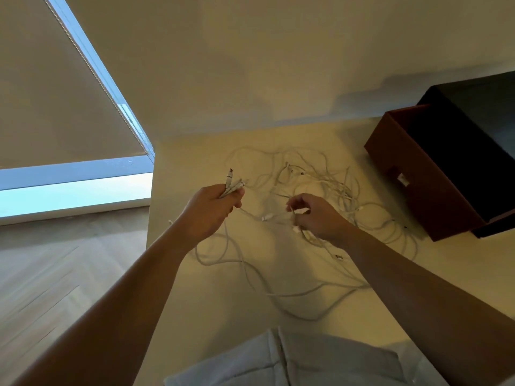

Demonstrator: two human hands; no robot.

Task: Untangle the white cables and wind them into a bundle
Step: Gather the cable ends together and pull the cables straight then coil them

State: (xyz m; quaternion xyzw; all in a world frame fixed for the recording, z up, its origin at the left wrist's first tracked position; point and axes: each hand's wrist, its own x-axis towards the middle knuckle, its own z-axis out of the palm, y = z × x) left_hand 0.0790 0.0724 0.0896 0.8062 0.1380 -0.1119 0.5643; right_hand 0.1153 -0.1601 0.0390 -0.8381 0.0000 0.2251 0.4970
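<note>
Two hands at work, the left hand (214, 207) and the right hand (315, 215), over one table (211, 307). One brown box (412, 176), one dark box (487, 90) beside it. The white cables (328, 188) are too tangled to count, perhaps five. Three or four plug ends (231, 182) stick out of the left hand.

Matt table (195, 302); wood floor (55, 274); matt cables (320, 291).

Cream table (195, 302), centre, against a plain far wall (250, 65). Open brown box (423, 196) with a dark interior, far right. Window (69, 190) with lowered roller blind (55, 107) and wood floor (55, 274), left.
</note>
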